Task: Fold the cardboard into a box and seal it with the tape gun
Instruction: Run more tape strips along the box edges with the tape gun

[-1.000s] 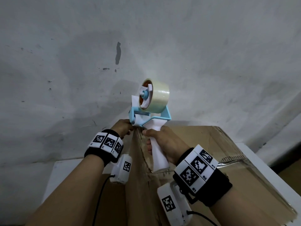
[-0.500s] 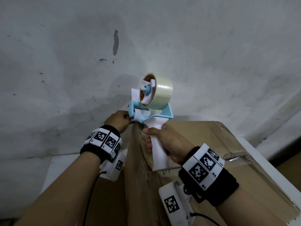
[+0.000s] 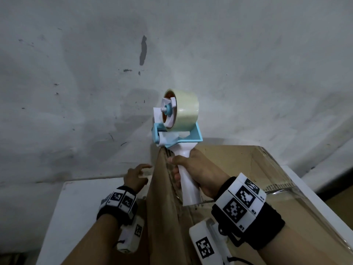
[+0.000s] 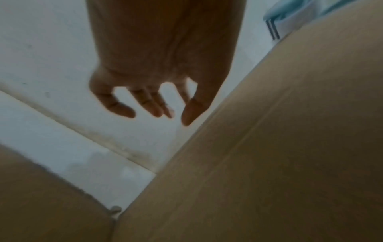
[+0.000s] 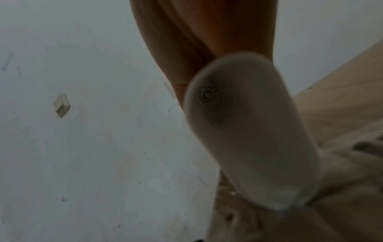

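A brown cardboard box [image 3: 225, 165] stands on a white table, its taped ridge running toward me. My right hand [image 3: 193, 169] grips the white handle of the blue and white tape gun [image 3: 177, 121], whose front end sits at the far top corner of the box; the handle butt [image 5: 238, 122] fills the right wrist view. The clear tape roll [image 3: 186, 109] stands upright above it. My left hand [image 3: 136, 177] hovers left of the box with fingers [image 4: 153, 106] spread and straight, holding nothing, close to the cardboard side [image 4: 279, 147].
A stained grey wall [image 3: 133, 54] rises right behind the box. The white table [image 3: 76, 203] shows on the left and at the right edge [image 3: 298, 180]. A second cardboard surface [image 4: 41, 204] lies low left in the left wrist view.
My left hand has let go of the box's top corner near the tape gun's front and dropped down to the left, fingers now spread. The right hand keeps the gun at the corner.
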`<state>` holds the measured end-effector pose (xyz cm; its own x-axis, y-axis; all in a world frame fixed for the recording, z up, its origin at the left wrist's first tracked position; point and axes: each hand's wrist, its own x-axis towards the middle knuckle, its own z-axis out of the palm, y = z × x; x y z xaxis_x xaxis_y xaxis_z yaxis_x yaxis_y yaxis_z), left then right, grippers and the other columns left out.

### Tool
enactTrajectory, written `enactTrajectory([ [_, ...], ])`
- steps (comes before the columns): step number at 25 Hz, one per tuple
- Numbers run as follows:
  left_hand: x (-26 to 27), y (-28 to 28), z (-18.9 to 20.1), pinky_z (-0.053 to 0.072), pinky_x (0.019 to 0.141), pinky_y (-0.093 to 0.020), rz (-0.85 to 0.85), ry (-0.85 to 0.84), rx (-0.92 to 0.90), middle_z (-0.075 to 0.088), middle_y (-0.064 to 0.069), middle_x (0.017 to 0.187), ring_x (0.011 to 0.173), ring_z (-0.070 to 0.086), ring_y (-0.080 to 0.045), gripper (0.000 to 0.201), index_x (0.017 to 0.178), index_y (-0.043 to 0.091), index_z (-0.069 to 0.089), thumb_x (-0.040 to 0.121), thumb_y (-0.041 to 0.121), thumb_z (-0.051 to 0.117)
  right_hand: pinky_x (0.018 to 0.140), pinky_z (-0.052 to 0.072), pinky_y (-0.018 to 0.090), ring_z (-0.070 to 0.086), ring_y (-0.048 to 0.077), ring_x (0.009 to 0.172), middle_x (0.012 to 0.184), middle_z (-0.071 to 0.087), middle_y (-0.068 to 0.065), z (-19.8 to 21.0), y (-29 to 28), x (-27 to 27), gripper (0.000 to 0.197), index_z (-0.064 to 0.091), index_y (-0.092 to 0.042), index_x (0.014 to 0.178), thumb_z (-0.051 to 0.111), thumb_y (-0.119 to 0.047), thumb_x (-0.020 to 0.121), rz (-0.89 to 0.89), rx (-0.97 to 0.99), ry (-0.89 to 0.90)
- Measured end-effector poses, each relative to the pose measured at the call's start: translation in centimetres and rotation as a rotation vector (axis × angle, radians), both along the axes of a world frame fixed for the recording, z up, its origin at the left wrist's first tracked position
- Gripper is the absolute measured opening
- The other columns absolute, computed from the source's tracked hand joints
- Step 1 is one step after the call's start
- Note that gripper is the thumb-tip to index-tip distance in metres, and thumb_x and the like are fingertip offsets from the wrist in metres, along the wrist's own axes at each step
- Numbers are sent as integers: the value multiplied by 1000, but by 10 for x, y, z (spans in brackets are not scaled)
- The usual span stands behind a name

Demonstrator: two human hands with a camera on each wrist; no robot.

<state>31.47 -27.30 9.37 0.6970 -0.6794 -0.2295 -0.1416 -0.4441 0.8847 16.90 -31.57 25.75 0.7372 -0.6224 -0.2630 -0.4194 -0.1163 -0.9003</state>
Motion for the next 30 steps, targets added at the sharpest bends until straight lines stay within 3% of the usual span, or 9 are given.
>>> enactTrajectory([
  [4, -8, -1, 40, 34, 98, -26, 55, 108, -455, 51, -5, 124, 117, 46, -18, 37, 125, 7, 53, 91, 11, 38, 51, 47, 22, 53, 5, 39, 46, 57, -6, 0, -2, 1, 18, 54, -17, 75, 55, -7, 90, -13, 33, -8],
  [8, -26, -19, 66, 39, 101, -34, 35, 352, -660, 55, -8, 117, 109, 51, -21, 33, 126, 7, 48, 96, 10, 35, 42, 46, 19, 48, 9, 38, 56, 49, 7, 2, 1, -1, 22, 53, -10, 70, 53, -2, 90, -19, 86, -38],
  [11, -25, -20, 57, 42, 94, -34, 87, 381, -655, 61, -6, 99, 103, 54, -23, 23, 101, 16, 58, 96, 12, 35, 38, 44, 15, 47, 7, 34, 56, 48, 7, 2, 1, -2, 25, 52, -9, 67, 53, -1, 91, -29, 110, -55],
  [16, -29, -11, 47, 42, 76, -11, 24, -79, -589, 59, 4, 93, 86, 54, -7, 13, 102, 17, 50, 97, 15, 39, 41, 44, 16, 47, 10, 41, 57, 48, 6, 3, 3, -2, 22, 51, -11, 70, 53, -5, 91, -37, 86, -26],
  [19, -25, -6, 54, 43, 80, -14, 38, 65, -635, 58, 3, 91, 84, 55, -5, 21, 112, 19, 34, 95, 12, 44, 40, 45, 15, 47, 7, 39, 59, 49, 5, 2, 2, -1, 20, 51, -12, 72, 52, -5, 91, -40, 80, -14],
  [22, -21, -8, 59, 44, 89, -29, 20, 153, -605, 56, -2, 89, 84, 54, -9, 19, 111, 14, 43, 93, 8, 46, 40, 45, 15, 47, 10, 41, 58, 48, 6, 1, 1, 1, 21, 50, -12, 72, 51, -2, 90, -35, 39, -6],
  [25, -23, -11, 61, 44, 95, -33, 46, 329, -662, 57, -11, 100, 96, 55, -19, 16, 100, 9, 55, 94, 7, 41, 38, 44, 14, 47, 6, 34, 58, 47, 7, 3, 2, 1, 22, 49, -11, 71, 50, 1, 90, -40, 65, -25],
  [28, -26, -16, 60, 41, 100, -39, 74, 368, -631, 56, -7, 97, 102, 51, -21, 18, 86, 18, 51, 96, 16, 36, 37, 44, 14, 46, 5, 32, 58, 47, 7, 3, 2, 0, 23, 49, -10, 71, 50, 2, 90, -43, 90, -39],
  [30, -32, -17, 65, 37, 103, -40, 82, 374, -572, 52, -2, 94, 101, 48, -21, 16, 90, 19, 46, 97, 22, 33, 38, 44, 15, 46, 5, 34, 59, 48, 7, 2, 2, 0, 22, 50, -11, 71, 50, 1, 90, -41, 81, -27],
])
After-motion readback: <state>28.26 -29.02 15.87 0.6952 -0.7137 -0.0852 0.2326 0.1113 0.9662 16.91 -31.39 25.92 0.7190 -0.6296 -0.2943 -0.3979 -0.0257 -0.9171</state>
